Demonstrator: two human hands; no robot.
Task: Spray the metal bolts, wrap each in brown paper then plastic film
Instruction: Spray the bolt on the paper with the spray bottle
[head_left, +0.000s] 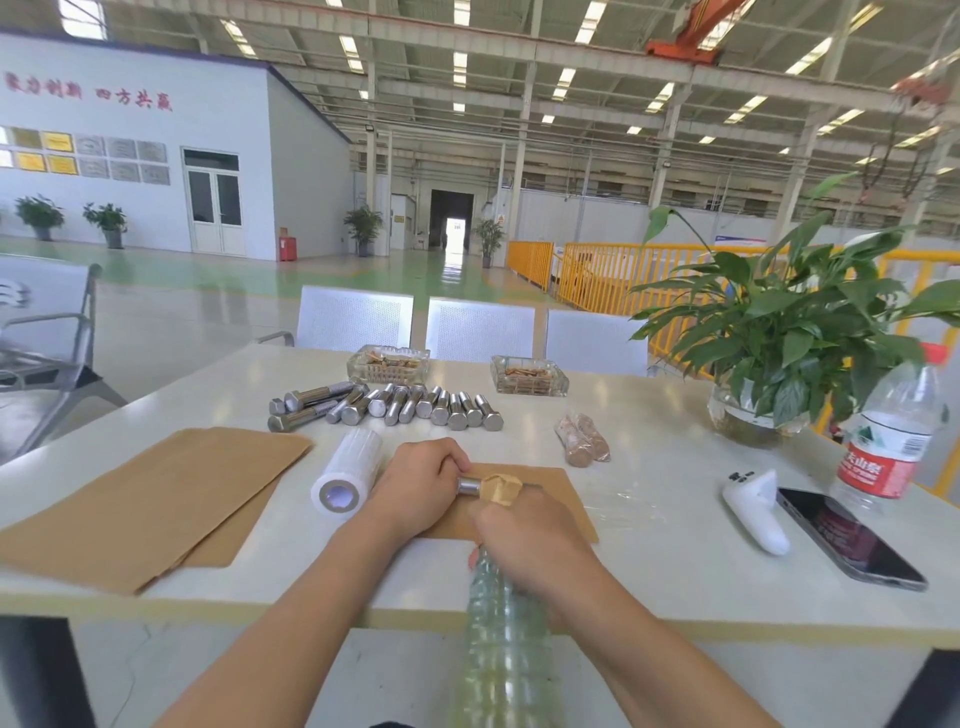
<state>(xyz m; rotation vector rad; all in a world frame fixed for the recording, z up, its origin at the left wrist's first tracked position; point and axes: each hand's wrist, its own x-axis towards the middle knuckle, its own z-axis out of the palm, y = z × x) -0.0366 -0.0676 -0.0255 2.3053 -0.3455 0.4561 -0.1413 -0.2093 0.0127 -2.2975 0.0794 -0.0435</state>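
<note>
Here bolt (468, 487) between left hand (415, 488) and right hand (524, 525), half-wrapped in brown paper (501, 488).

I see one bolt (470, 487) lying sideways on a brown sheet (563, 499), its right part rolled in crumpled paper, bare steel end showing left. A row of bare bolts (415, 404) lies farther back, heads toward me. Two wrapped bolts (582, 440) lie right of them. A paper stack (150, 493) lies left, the film roll (347, 480) beside it.
</note>
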